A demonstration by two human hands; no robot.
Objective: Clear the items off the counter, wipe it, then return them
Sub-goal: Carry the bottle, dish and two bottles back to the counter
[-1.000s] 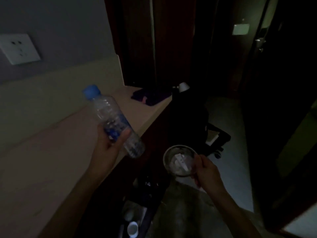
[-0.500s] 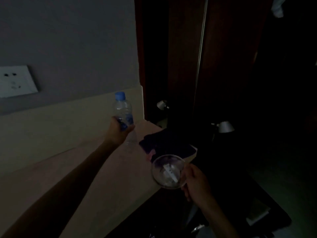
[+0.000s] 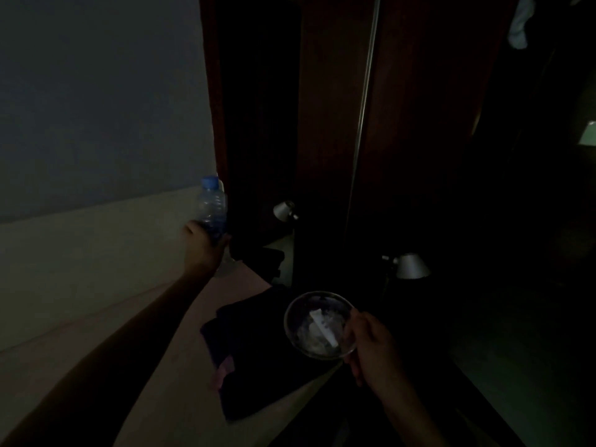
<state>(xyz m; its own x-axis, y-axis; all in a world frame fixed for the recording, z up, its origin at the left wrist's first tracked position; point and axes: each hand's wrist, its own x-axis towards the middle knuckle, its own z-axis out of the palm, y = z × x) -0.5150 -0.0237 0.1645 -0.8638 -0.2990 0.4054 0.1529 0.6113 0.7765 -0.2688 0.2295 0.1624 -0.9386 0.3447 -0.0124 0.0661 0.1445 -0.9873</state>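
Wrapping its fingers around the upright water bottle (image 3: 213, 211), the left hand (image 3: 203, 246) grips while the right hand (image 3: 374, 343) pinches the glass bowl (image 3: 319, 324) rim.

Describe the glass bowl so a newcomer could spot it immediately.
Start at the pale counter and follow its near edge to the dark cloth. Just above it, the right hand holds a round glass bowl by the rim; unlike the blue-capped bottle, it holds something white.

Dim light, colours muted. Bottle (image 3: 212, 209): clear plastic, blue cap, blue label band. Bowl (image 3: 319, 324): clear glass, whitish contents, with a white strip inside. Tabletop (image 3: 106, 343): pale beige. Cloth (image 3: 258, 350) on it: near-black, one pinkish patch at its left edge. Wall (image 3: 96, 91): grey above, cream panel below. Cabinet (image 3: 329, 124): dark reddish-brown. Lamp shade (image 3: 411, 266): silver-grey.
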